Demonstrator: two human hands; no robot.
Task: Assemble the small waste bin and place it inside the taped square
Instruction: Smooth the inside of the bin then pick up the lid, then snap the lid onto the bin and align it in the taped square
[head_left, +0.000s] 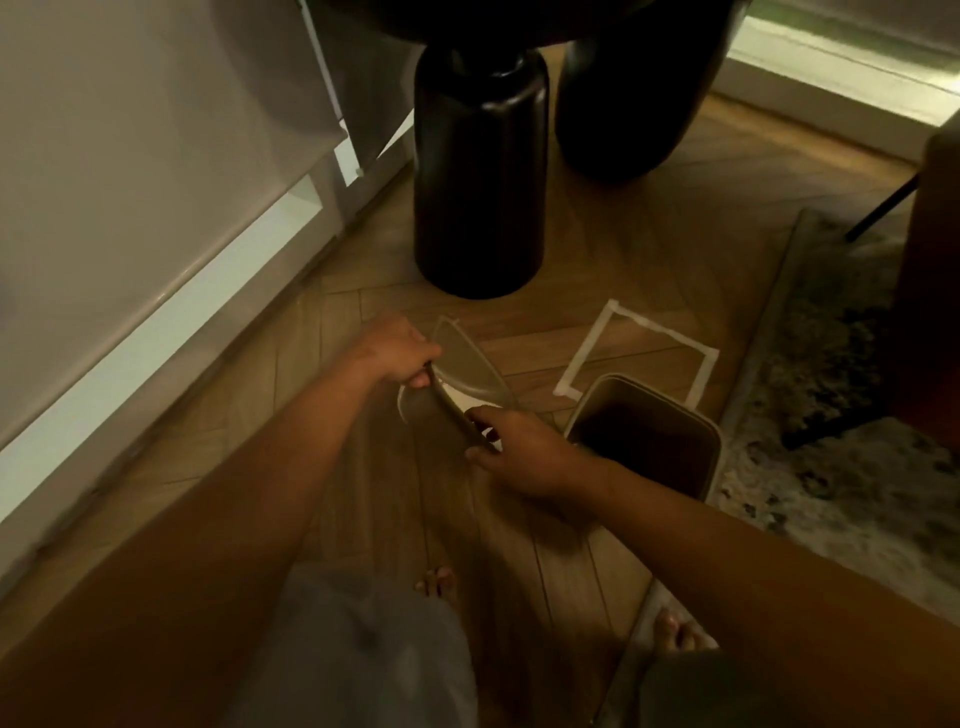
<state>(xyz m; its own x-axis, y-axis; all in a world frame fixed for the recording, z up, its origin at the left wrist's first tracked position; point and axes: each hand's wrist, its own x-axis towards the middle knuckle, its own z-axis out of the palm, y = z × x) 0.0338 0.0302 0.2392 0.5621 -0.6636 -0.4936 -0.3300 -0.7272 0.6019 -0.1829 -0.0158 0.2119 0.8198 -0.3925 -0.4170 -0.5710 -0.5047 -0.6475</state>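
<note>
Left hand (397, 353): grip clamped on the far end of the lid (457, 384), held above the floor (291, 395).
Right hand (511, 449): grip clamped on the lid's near end.
Lid: tilted, a flap swung open from its frame.
Bin (644, 436): upright, open-topped, just right of the hands, overlapping the near edge of the taped square (587, 351).
Rug (841, 467): right of the bin.

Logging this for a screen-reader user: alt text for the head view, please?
Both bare hands, left hand and right hand, grip the bin lid parts above a wooden floor. The open bin body stands to the right, overlapping the near edge of the taped square, with black table legs behind and a rug at far right.
</note>
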